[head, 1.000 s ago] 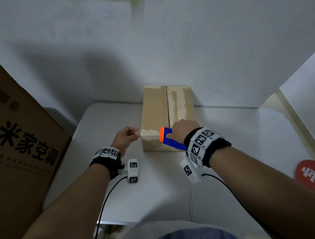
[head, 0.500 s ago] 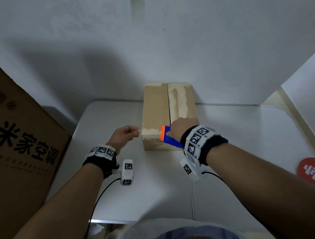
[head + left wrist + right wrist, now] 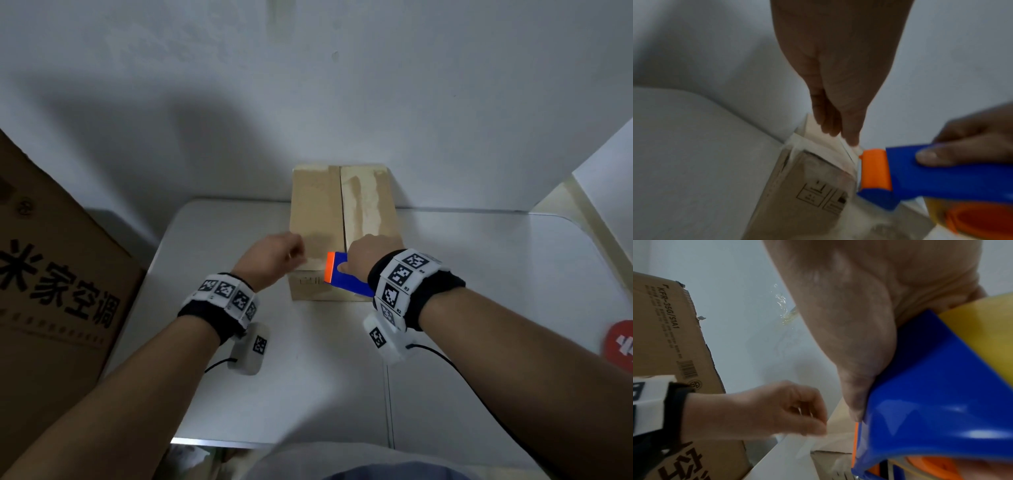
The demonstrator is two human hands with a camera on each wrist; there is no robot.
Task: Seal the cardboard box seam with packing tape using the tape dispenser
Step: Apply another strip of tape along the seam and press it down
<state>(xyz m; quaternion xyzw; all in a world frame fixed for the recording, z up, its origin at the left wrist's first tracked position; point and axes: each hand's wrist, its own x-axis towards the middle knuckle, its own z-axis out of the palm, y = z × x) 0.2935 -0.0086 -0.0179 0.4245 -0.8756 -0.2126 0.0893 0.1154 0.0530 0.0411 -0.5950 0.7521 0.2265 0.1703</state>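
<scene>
cardboard box at table 12 o'clock; right hand grips blue tape dispenser on near seam end; left hand pinches tape end at 9 o'clock.

large carton printed "KFR-35G/S1A1", "米家空调"

a: which items appear here?
b: a tan cardboard box standing on a white table, its far end near the wall; the two top flaps meet at a lengthwise seam, and printed handling symbols mark the near face.
a: and the tool?
b: a blue tape dispenser with an orange roller at its front edge, carrying a yellowish tape roll; it sits at the box's near top edge, on the seam line.
</scene>
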